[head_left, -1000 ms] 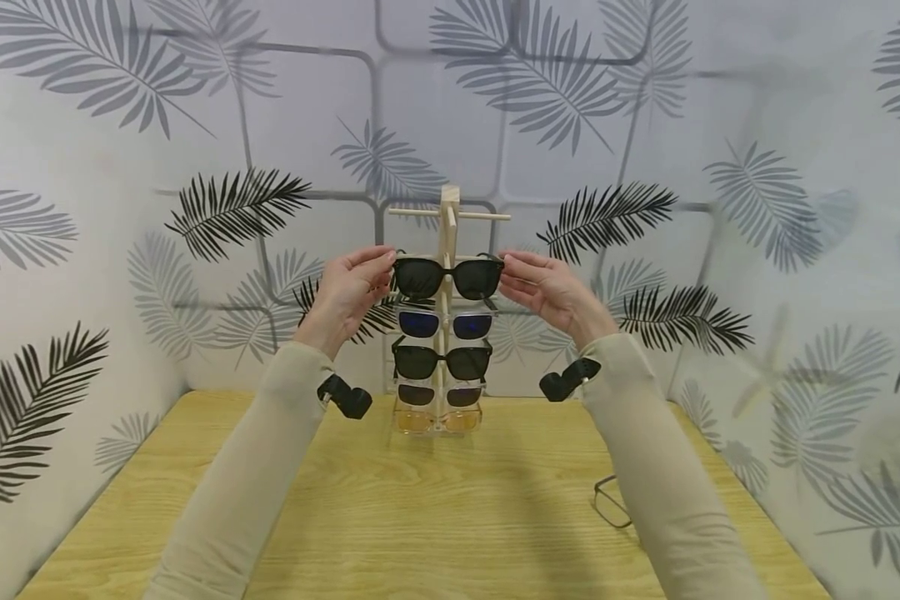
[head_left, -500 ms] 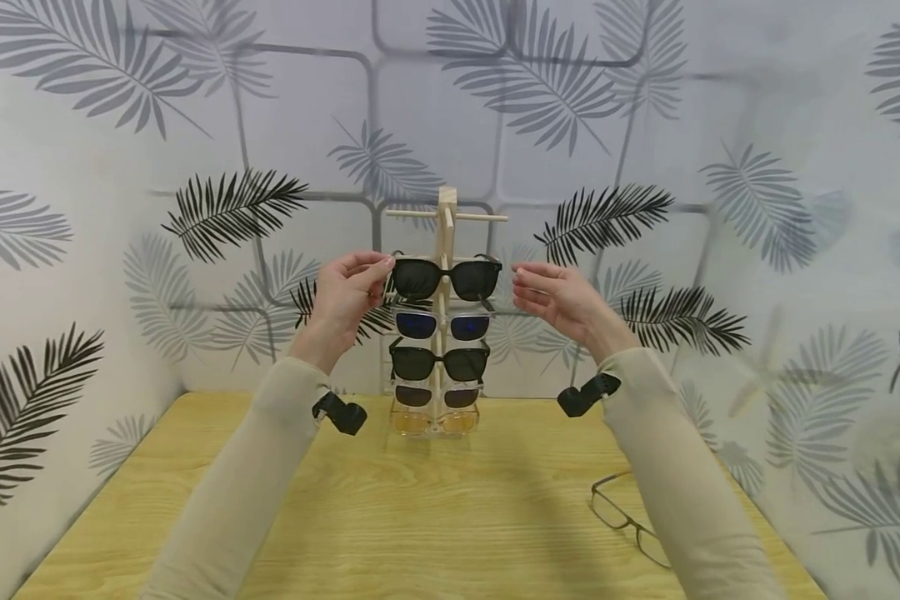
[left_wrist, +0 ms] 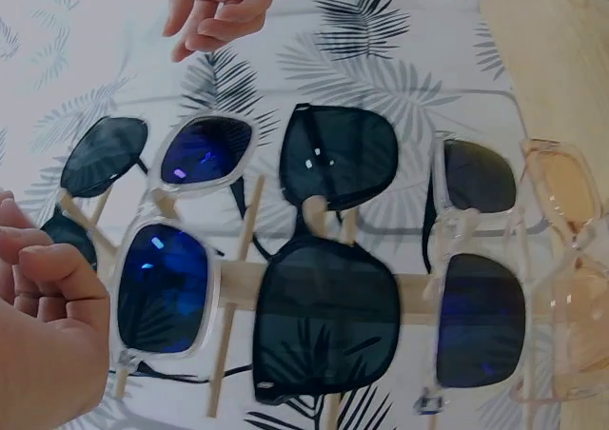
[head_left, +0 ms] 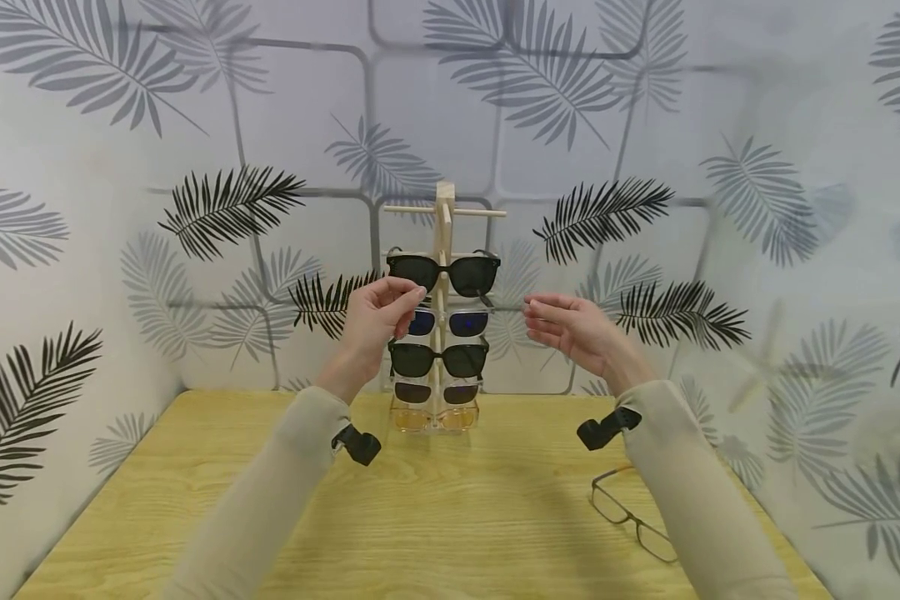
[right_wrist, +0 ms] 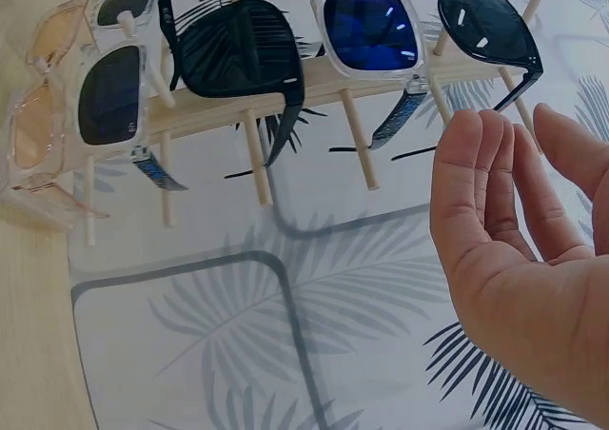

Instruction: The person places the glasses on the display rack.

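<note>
Black sunglasses (head_left: 473,275) sit on the second rung of a wooden glasses rack (head_left: 445,193), under its bare top rung. Just in front of their left lens is my left hand (head_left: 371,329), fingers loosely bent and holding nothing. It partly hides the clear-framed sunglasses with blue lenses (head_left: 468,323) one tier down. To the right of the rack, apart from it, my right hand (head_left: 573,329) holds nothing, its fingers gently curved. In the right wrist view, the black sunglasses (right_wrist: 487,32) lie beyond the fingertips of the right hand (right_wrist: 523,230).
Lower on the rack hang black sunglasses (head_left: 465,361), clear-framed dark ones (head_left: 461,392) and amber-tinted ones (head_left: 459,418). Thin-framed eyeglasses (head_left: 630,518) lie on the wooden table (head_left: 420,517), partly behind the right sleeve. Leaf-patterned walls (head_left: 555,183) stand behind and at both sides.
Both hands let go of the top black sunglasses, the right one first. The right hand moved right and down; the left moved down and inward. The sunglasses stay on the rack.
</note>
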The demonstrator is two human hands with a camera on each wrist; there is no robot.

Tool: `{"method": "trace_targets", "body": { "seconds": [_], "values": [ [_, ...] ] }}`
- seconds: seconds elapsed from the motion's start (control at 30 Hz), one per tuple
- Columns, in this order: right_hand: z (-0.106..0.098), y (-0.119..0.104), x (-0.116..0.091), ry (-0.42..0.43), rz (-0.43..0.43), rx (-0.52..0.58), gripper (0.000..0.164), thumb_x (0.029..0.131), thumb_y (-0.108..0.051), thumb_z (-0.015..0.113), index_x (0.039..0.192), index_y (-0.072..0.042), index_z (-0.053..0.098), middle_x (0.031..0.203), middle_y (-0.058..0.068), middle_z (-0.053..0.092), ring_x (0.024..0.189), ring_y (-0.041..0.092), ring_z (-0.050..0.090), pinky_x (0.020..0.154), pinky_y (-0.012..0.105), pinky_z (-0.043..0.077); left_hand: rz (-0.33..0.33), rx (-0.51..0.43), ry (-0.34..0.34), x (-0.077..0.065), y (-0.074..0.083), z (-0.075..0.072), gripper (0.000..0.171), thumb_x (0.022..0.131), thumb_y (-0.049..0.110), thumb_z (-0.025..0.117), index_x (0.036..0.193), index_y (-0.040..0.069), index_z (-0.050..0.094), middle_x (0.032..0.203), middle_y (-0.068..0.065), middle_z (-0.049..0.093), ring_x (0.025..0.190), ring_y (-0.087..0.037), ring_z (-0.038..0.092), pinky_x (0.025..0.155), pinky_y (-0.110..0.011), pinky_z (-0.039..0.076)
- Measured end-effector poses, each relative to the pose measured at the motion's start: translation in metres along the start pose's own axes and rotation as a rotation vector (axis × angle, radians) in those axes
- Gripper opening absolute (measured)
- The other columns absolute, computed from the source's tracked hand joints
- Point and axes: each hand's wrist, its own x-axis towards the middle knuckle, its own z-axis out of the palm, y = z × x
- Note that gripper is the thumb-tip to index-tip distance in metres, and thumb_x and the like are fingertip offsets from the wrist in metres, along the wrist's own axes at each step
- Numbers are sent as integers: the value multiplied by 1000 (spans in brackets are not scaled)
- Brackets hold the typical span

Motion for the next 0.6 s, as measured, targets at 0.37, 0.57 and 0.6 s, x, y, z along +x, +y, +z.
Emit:
{"method": "trace_targets", "body": {
  "seconds": [0.37, 0.57, 0.6],
  "values": [
    [-17, 27, -15, -60, 10, 5, 23, 98, -17, 62, 120, -9, 59, 97, -1, 68, 89, 11, 67, 85, 27, 58, 38, 17, 19, -13, -32, 22, 12, 93, 16, 69, 96, 4, 68, 58, 4, 54, 46, -10, 39, 44, -22, 30],
    [-27, 39, -21, -72, 16, 11, 23, 99, -17, 60, 121, -9, 59, 99, -1, 68, 90, 11, 66, 85, 26, 58, 9, 44, 27, -20, -50, 30, 15, 92, 15, 70, 97, 1, 69, 57, 6, 53, 48, -10, 40, 44, -22, 30],
    [-28, 40, -22, -78, 10, 10, 23, 99, -17, 59, 121, -9, 58, 99, -2, 67, 90, 11, 66, 85, 26, 57, 5, 50, 24, -21, -53, 31, 14, 92, 14, 70, 97, 1, 69, 56, 6, 53, 48, -10, 40, 44, -22, 31]
  ]
}}
